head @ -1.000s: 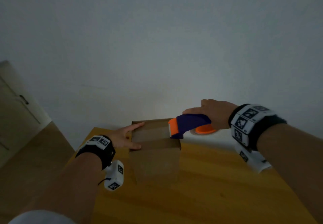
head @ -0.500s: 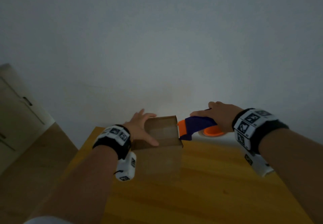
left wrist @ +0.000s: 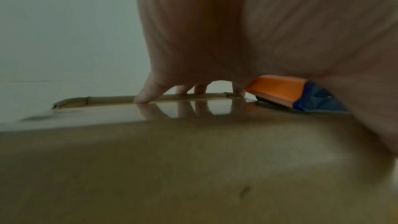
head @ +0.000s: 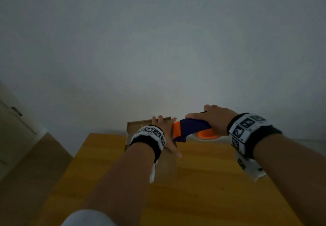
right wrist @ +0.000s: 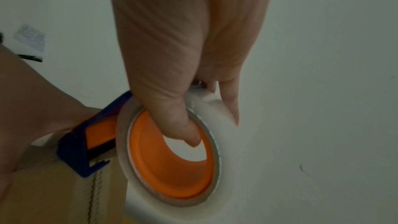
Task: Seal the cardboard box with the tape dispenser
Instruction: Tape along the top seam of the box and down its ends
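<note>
A small cardboard box (head: pixel 166 168) stands at the far edge of the wooden table (head: pixel 202 190). My left hand (head: pixel 166 132) lies flat on the box top (left wrist: pixel 193 159), fingers (left wrist: pixel 148 94) straight and pressing on glossy tape near the far edge. My right hand (head: pixel 214 119) grips the blue and orange tape dispenser (head: pixel 189 128) at the box's right edge, thumb hooked inside the orange core (right wrist: pixel 172 159) of the white tape roll (right wrist: pixel 206 113). The dispenser's serrated orange head (left wrist: pixel 277 91) sits just right of my left fingers. In the right wrist view the dispenser (right wrist: pixel 86 146) touches the box (right wrist: pixel 43 193).
A plain pale wall (head: pixel 158 49) rises directly behind the table. A cabinet door (head: pixel 10 128) stands at the left, with brown floor (head: pixel 26 181) beside the table's left edge. Bare tabletop stretches toward me in front of the box.
My left hand slid from the box's left side across the top to its right edge. The dispenser moved right, off the top to the box's right edge.
</note>
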Tool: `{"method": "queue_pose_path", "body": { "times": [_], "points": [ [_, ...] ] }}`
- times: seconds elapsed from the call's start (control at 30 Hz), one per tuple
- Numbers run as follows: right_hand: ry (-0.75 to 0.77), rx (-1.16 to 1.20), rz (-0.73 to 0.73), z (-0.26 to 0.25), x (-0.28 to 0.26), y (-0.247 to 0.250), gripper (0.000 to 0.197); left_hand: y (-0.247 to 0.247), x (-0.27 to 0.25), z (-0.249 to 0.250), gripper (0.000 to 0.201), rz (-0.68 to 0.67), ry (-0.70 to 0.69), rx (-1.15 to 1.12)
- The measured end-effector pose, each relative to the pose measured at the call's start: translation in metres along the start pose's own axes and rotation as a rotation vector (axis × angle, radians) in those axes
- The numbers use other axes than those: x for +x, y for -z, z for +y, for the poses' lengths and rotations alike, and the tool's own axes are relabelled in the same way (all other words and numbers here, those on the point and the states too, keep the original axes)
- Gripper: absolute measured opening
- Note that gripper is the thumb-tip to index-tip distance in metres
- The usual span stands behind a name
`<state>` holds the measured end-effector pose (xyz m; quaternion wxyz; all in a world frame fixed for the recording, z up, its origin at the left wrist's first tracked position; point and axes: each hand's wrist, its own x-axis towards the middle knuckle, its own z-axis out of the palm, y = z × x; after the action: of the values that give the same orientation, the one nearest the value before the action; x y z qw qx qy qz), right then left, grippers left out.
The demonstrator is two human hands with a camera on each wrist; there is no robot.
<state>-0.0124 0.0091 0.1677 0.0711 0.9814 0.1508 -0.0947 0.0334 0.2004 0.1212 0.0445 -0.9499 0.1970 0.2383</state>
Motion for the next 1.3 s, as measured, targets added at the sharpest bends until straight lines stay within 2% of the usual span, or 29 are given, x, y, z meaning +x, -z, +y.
{"method": "queue_pose_path", "body": {
  "times": [0.17, 0.33, 0.47, 0.53, 0.63, 0.8, 0.97, 1.13, 1.3],
  "points": [
    [0.01, -0.006, 0.053, -0.006, -0.003, 0.006, 0.059, -0.004, -0.011, 0.0, 0.113, 0.082, 0.007, -0.082],
    [0.031, 0.001, 0.086, -0.019, 0.0, 0.034, 0.06, 0.01, -0.031, -0.017, 0.107, 0.139, -0.047, -0.238],
    [0.045, -0.005, 0.11, -0.035, 0.005, 0.07, 0.061, 0.021, -0.034, -0.046, 0.11, 0.191, -0.059, -0.535],
    [0.059, 0.011, 0.109, -0.046, 0.008, 0.085, 0.064, 0.021, -0.042, -0.061, 0.1, 0.222, -0.086, -0.738],
    [0.104, 0.024, 0.096, -0.071, 0.017, 0.096, 0.066, 0.011, -0.056, -0.083, 0.085, 0.126, -0.093, -0.919],
    [0.222, -0.011, 0.082, -0.122, 0.042, 0.078, 0.059, -0.022, -0.066, -0.12, 0.073, 0.11, 0.048, -0.93],
    [0.297, -0.107, 0.048, -0.153, 0.068, 0.048, 0.059, -0.072, -0.06, -0.14, 0.09, 0.013, 0.12, -1.0],
    [0.29, -0.108, -0.014, -0.151, 0.081, 0.033, 0.06, -0.093, -0.051, -0.131, 0.092, 0.04, 0.127, -1.18],
    [0.238, -0.087, -0.168, -0.133, 0.084, 0.014, 0.065, -0.094, -0.045, -0.125, 0.091, -0.037, 0.082, -1.133]
  ]
}}
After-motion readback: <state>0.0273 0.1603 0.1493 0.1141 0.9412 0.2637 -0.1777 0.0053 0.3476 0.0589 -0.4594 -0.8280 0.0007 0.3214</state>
